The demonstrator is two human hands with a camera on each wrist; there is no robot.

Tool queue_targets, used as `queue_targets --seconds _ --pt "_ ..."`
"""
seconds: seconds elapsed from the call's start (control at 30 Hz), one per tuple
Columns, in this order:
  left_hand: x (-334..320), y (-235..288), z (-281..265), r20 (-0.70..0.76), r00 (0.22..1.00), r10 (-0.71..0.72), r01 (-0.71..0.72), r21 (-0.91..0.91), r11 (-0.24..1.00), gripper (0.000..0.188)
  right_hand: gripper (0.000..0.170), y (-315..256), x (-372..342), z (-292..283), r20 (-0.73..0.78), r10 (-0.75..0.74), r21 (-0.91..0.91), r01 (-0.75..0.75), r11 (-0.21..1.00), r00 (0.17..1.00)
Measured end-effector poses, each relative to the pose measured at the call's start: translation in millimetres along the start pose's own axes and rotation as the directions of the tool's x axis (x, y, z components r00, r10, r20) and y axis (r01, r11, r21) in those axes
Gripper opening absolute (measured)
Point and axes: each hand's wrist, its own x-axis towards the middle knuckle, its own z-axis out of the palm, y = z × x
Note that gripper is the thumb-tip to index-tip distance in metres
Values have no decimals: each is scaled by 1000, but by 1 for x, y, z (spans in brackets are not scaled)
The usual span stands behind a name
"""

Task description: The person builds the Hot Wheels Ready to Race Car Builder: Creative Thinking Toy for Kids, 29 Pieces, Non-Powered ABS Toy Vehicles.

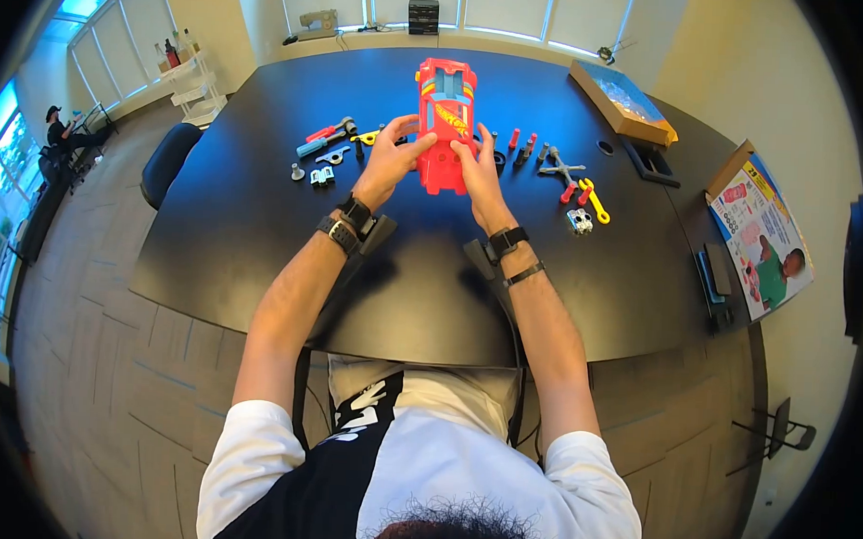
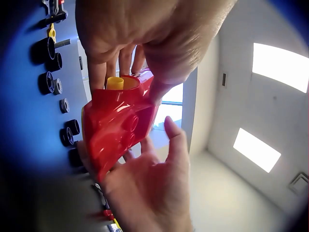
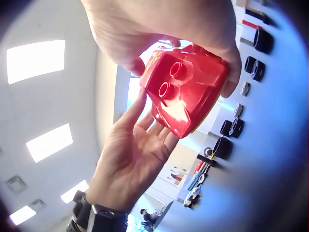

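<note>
Holds glossy red moulded-plastic toy car (image 1: pixel 447 126) up in both hands, raised over smooth blk tabletop (image 1: pixel 430 298). Grips its L flank w/ L hand (image 1: pixel 390 162), thumb over the edge, fingers wrapped round the side; grips R flank w/ R hand (image 1: pixel 484 180), thumb likewise at the edge, fingers round the far side. Shows on the car's top a yellow-lettered sticker (image 1: pixel 451 116) and, farther up, a pale-blue panel (image 1: pixel 449 81). Also shows, at near end, two short round raised sockets (image 3: pixel 178 69) in shiny, angled plastic; in L wrist view, smooth yellow plastic cylinder (image 2: pixel 115 83) poking up in a curved opening of the shell.

Can see, L of car: blue-grey rounded cylinder (image 1: pixel 312 148), slim grey wrench (image 1: pixel 332 156), stubby grey bolt (image 1: pixel 297 172) w/ wide base, and small blocky silver-white piece (image 1: pixel 322 176). R of car: upright red pegs (image 1: pixel 514 138), grey cross-shaped lug wrench (image 1: pixel 561 167), flat yellow open-end wrench (image 1: pixel 595 202), 2nd silver-white block (image 1: pixel 579 221) just beside it. In wrist views, can also make out thick blk ring-shaped wheels (image 3: pixel 263 40) and thinner grey rims (image 3: pixel 245 89) in a loose row.

Farther R: shallow open cardboard box (image 1: pixel 598 96), glossy printed card panel (image 1: pixel 761 231) tilted at table edge.
</note>
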Motion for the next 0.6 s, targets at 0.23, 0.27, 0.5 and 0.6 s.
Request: queue_targets --seconds 0.23,0.27,0.5,0.6 --pt "-7 22 6 108 993 47 -32 -141 989 47 97 -17 -11 1 77 7 57 -11 998 997" --pt "-8 20 6 111 991 75 -61 -128 990 47 97 -19 -13 -4 77 7 56 -11 998 997" --pt "-24 35 5 284 940 -187 265 -265 927 56 72 -65 -40 3 526 44 579 -396 713 849" --pt "-24 37 13 196 970 -143 212 -397 893 65 70 -39 -21 -3 457 161 563 -424 709 875"
